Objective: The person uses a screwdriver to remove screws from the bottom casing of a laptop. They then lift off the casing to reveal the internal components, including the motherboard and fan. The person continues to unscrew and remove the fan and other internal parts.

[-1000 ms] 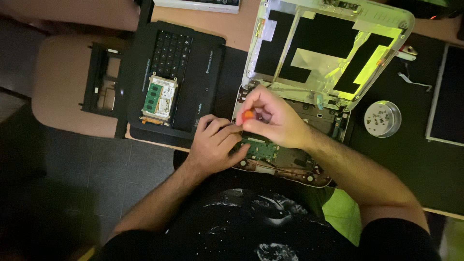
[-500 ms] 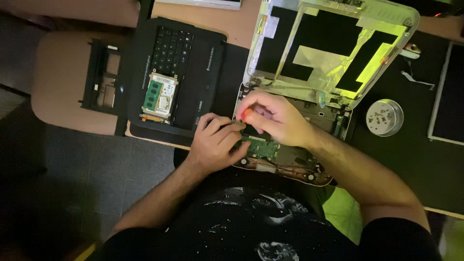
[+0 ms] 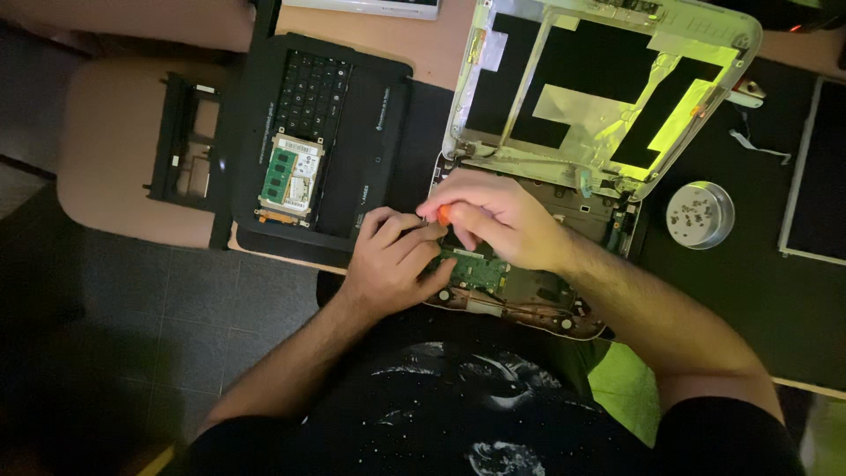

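Note:
An opened laptop base [image 3: 529,295] lies at the table's near edge, its green circuit board [image 3: 476,269] exposed. The pale lid shell [image 3: 608,88] stands open behind it, with black patches inside. My right hand [image 3: 498,216] is closed around an orange-handled screwdriver [image 3: 443,212], only the handle end showing. My left hand [image 3: 392,260] rests on the base's left end, fingers curled beside the screwdriver; whether it grips anything is hidden.
A black keyboard panel [image 3: 326,115] lies left of the laptop, with a small green-and-white board [image 3: 293,176] on it. A black plastic frame [image 3: 185,145] sits on a tan surface. A round metal dish [image 3: 699,214] holds small parts. A dark panel [image 3: 815,176] lies far right.
Both hands stay on the laptop base with only slight shifts. The view has drifted a little.

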